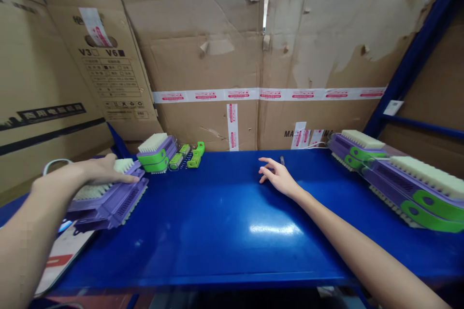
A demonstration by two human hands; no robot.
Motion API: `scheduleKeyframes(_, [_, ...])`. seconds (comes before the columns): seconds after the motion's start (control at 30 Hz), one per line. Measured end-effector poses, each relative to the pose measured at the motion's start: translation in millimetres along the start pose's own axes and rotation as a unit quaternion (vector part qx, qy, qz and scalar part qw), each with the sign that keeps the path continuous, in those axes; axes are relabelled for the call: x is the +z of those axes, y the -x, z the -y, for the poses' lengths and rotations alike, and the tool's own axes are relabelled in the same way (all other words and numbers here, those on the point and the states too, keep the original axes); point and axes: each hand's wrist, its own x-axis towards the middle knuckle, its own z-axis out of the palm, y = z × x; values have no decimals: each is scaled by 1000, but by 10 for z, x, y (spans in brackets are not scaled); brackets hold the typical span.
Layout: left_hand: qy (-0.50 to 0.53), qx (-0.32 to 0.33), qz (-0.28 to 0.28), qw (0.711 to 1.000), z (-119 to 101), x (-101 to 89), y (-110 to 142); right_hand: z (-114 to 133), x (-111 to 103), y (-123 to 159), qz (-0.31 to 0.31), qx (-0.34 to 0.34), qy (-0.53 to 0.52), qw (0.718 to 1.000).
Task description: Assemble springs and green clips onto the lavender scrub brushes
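Note:
On the left, my left hand (103,170) lies over the upper of two stacked purple brushes (121,203) with cream bristles. Its thumb presses along the near side, and part of the top is hidden under the palm. My right hand (274,174) hovers over the blue table with nothing in it, fingers apart and slightly bent. Just behind it is a small dark pen-like object (282,160). Beyond my left hand stand purple brushes with green ends (155,154). Beside them lie small green plastic parts (195,155) and little metal pieces.
More purple-and-green brushes (409,183) are stacked along the right side of the blue table (203,236). Cardboard sheets (203,67) wall the back and left. A blue metal post (406,53) rises at right. A white board (65,256) sticks out under the left brushes.

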Motion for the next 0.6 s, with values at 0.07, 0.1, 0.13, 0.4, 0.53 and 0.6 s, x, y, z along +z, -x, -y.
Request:
scheduleKeyframes(0.07, [-44,4,62,997,36,-68,46,4,0,1,-1,2,3,1000])
scheduleKeyframes(0.1, [-67,-3,67,995,25,-132,69,5,0,1,-1,2,2,1000])
scheduleKeyframes(0.13, [-82,-15,49,995,-11,-209,100,5,-1,0,0,2,1,1000])
scheduleKeyframes(0.4, [14,255,-51,965,-1245,-416,727,-20,0,-4,-2,-2,2,1000])
scheduleKeyframes(0.53, [80,431,32,898,-2019,18,942,4,3,-3,-23,-9,2,1000])
scheduleKeyframes(0.6, [107,494,60,861,-2304,248,993,23,-10,-2,-50,-19,7,999])
